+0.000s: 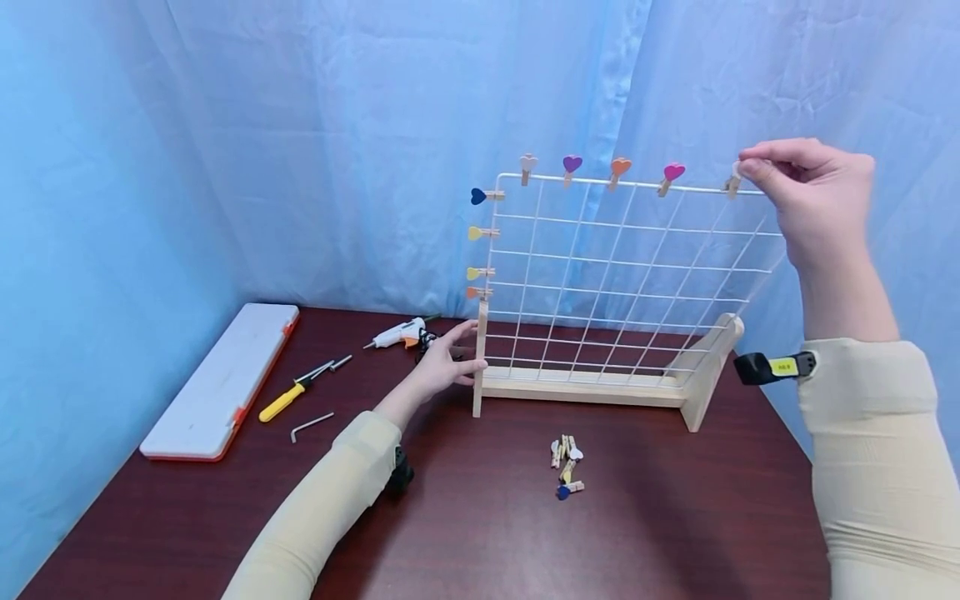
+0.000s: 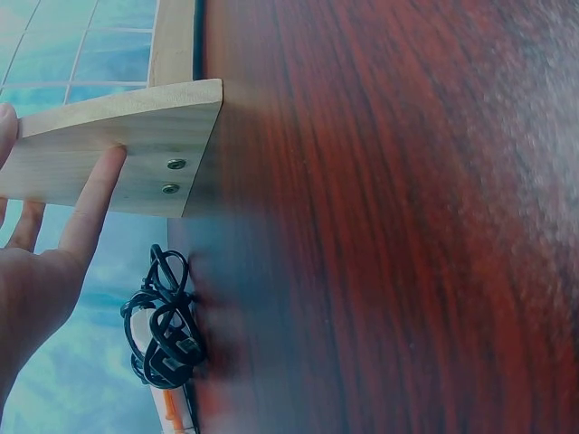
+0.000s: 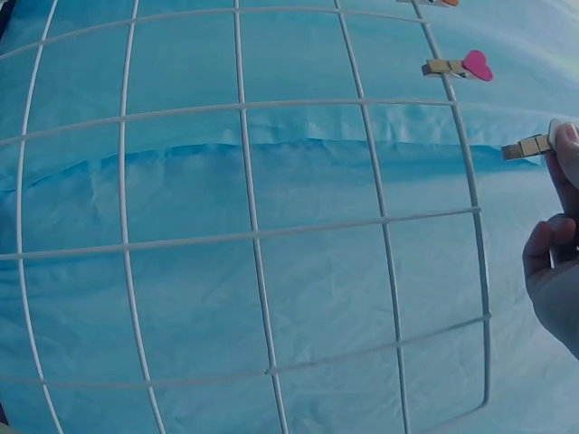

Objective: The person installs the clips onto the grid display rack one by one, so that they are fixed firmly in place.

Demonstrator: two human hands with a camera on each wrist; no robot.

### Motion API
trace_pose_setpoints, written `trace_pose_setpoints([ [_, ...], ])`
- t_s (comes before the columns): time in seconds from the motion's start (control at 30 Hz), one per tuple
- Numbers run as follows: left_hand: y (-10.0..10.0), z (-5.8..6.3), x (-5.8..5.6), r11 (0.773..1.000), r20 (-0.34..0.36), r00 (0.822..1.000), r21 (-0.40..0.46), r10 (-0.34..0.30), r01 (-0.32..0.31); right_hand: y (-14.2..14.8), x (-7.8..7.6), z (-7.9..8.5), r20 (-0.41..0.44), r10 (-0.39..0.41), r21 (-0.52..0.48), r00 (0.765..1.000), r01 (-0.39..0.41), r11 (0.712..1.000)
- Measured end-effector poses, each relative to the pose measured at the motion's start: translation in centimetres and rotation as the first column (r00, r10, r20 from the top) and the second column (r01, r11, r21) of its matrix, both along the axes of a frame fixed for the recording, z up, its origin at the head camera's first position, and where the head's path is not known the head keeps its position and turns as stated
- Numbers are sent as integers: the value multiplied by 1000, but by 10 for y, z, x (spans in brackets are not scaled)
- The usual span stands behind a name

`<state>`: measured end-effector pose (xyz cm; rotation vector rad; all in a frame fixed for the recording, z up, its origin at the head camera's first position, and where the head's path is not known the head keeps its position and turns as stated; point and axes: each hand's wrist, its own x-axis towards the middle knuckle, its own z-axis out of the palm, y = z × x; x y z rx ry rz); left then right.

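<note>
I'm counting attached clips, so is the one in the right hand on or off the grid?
Off: the right wrist view shows a gap between the clip, pinched in the right hand, and the grid.

In the head view, the bare right hand point(image 1: 821, 196) blocks the white wire grid's top right corner, and its fingertips cover most of a small wooden clip's white heart. Left of the grid, the bare left hand point(image 1: 441, 362) half-hides a coiled black cable point(image 2: 165, 339). Can't count the overlapping heart-topped clips point(image 1: 567, 472) in front, tbh.
</note>
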<state>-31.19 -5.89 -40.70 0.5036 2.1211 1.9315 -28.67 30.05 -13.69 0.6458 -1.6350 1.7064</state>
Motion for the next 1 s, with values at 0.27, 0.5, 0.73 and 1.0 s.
trace_pose_setpoints([
  [0.27, 3, -16, -9, 998, -34, 998, -12, 53, -53, -8, -16, -2, 13, -101, -21, 995, 101, 995],
  [0.5, 0, -4, -3, 1000, 10, 1000, 10, 9, -9, -12, -12, -7, 73, -353, 185, 933, 335, 924],
  [0.73, -1, 4, 2, 1000, 15, 1000, 13, -10, 10, -10, -8, -11, 47, -437, 321, 898, 400, 858],
  [1.0, 1, -14, -9, 999, -14, 999, -16, 31, -32, -6, -3, -12, -30, -413, 319, 910, 401, 859],
])
